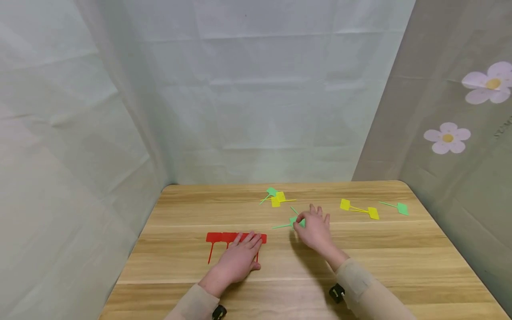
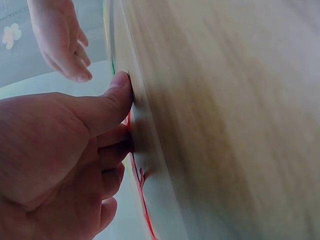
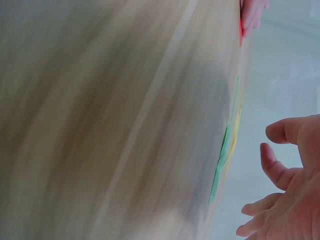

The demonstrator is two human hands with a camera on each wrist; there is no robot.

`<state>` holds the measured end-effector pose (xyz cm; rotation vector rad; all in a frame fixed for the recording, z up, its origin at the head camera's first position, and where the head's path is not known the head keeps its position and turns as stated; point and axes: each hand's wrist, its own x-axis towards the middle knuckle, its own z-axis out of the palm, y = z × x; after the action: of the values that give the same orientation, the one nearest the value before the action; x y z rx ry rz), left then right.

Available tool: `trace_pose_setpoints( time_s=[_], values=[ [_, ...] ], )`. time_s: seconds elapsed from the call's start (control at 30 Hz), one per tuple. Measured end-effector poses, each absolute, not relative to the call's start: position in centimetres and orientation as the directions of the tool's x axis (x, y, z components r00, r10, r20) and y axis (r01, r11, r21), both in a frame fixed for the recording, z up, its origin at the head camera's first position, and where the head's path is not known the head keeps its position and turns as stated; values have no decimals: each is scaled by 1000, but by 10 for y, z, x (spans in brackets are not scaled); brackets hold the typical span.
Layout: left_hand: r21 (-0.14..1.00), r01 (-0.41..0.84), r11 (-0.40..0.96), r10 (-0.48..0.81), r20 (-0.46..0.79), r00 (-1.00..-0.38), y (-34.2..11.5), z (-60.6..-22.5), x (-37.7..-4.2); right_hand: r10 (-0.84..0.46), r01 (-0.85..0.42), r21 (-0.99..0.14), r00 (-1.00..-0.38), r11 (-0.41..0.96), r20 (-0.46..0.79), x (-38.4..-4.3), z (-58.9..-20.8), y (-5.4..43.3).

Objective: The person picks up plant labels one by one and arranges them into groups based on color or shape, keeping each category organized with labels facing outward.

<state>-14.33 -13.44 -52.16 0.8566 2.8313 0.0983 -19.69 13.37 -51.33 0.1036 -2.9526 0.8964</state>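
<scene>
Several red plastic plant labels (image 1: 214,237) lie side by side in a row, their thin stems pointing toward the person. My left hand (image 1: 239,258) rests on the right part of this row with its fingers extended, covering some labels. Green plant labels (image 1: 293,221) lie on the table right of the row, partly hidden by my right hand (image 1: 316,230). That hand hovers just over them. In the right wrist view, its thumb and index finger (image 3: 275,167) are bent toward each other with a gap and nothing between them.
Toward the back of the wooden table (image 1: 176,209) is a small group of yellow labels (image 1: 281,196) and green labels (image 1: 272,191). Farther right lie two yellow labels (image 1: 373,213) and a green label (image 1: 402,209). Fabric curtains (image 1: 260,111) enclose the table's back and sides.
</scene>
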Motion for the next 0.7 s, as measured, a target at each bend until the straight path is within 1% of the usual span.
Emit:
trace_pose_setpoints(
  time_s=[0.17,0.33,0.7],
  values=[
    [129,532,837,548,-160,-821,-133,-520,-143,-14,-42,-504,-998,863,59,-198,-513,149],
    [130,526,841,541,-169,-824,-133,-522,-144,-23,-34,-445,-999,895,29,-200,-513,158],
    [134,519,844,536,-175,-826,-132,-524,-145,-147,-145,-353,-989,925,21,-206,-512,153]
  ],
)
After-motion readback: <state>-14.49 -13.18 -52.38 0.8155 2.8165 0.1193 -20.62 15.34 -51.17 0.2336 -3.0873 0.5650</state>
